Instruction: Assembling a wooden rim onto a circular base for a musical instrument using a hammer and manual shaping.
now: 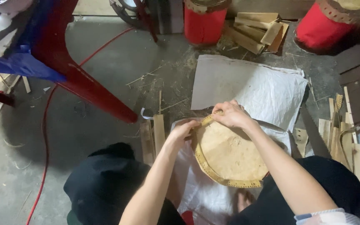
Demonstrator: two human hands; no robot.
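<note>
A round drum with a tan hide head [229,155] and a perforated yellowish rim stands between my knees on a white sack [196,191]. My left hand [183,130] grips the hide edge at the drum's upper left. My right hand [231,114] pinches the rim strip at the top, fingers curled over it. Both forearms reach down from the bottom of the view. The drum's body is hidden below the head.
A second white sack [251,85] lies spread on the concrete floor ahead. Two red drums [204,23] [326,25] and stacked wood pieces [257,29] sit at the back. A red stool leg [92,89] and red cable [44,137] are left; wood strips [346,141] lie right.
</note>
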